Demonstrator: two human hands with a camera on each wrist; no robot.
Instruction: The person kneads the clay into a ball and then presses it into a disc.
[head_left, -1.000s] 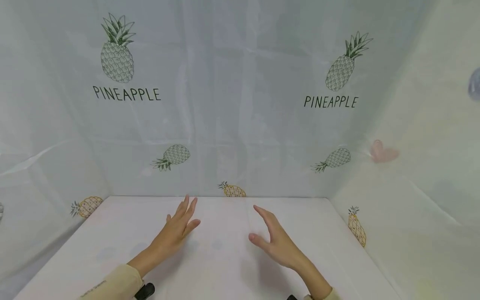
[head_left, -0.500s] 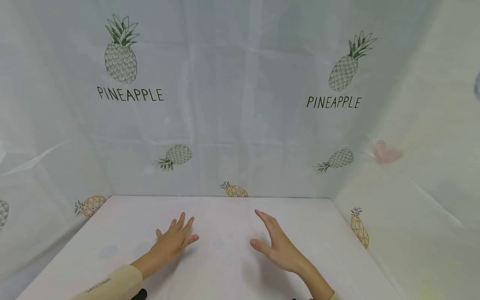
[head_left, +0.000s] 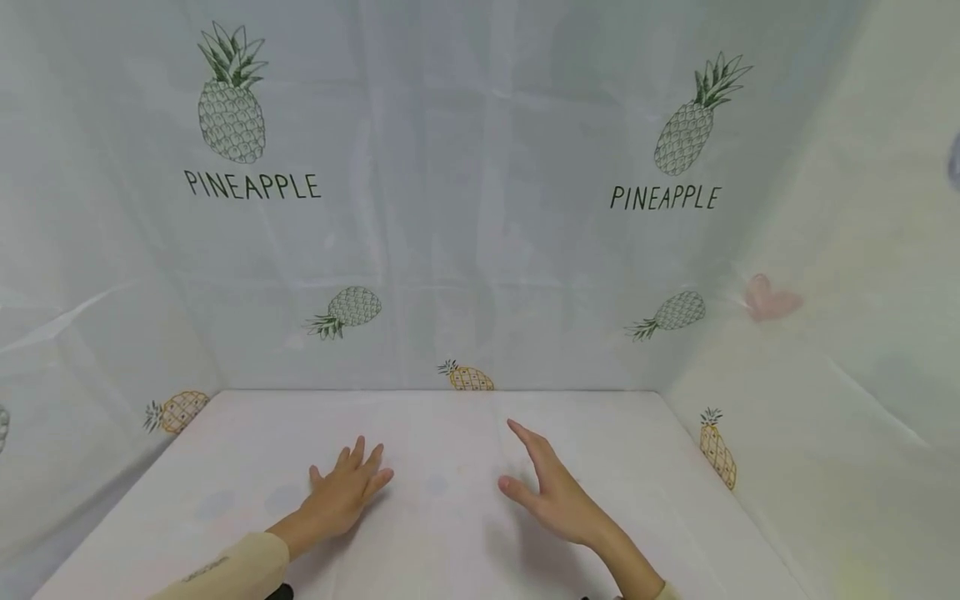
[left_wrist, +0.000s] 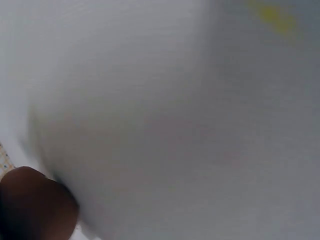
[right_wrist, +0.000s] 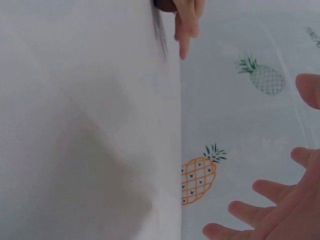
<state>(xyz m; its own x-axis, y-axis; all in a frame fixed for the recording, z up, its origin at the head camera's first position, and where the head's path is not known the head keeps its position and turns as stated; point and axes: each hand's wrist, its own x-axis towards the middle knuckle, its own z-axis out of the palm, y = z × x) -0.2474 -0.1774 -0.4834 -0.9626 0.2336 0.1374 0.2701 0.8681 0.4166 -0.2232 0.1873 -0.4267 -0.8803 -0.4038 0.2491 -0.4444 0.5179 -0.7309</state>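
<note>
My left hand (head_left: 341, 496) is low over the left half of the white table (head_left: 450, 550), palm down with its fingers spread and nothing in it. Whether it touches the surface I cannot tell. To the right, my right hand (head_left: 558, 500) hovers above the table, thumb apart from its extended fingers and holding nothing; its shadow falls on the surface below. The right wrist view shows the spread fingers (right_wrist: 270, 192) of this hand, with part of the left hand (right_wrist: 186, 22) at the top. Only a dark, blurred bit of the left hand (left_wrist: 37, 205) shows in the left wrist view.
A pale cloth curtain (head_left: 465, 208) printed with pineapples closes off the back. Similar sheets hang along the left side (head_left: 82, 275) and the right side (head_left: 847, 350). The table's far edge meets the back curtain.
My left hand has come down and back toward me, its fingers turning flatter and more spread. The right hand has stayed almost still.
</note>
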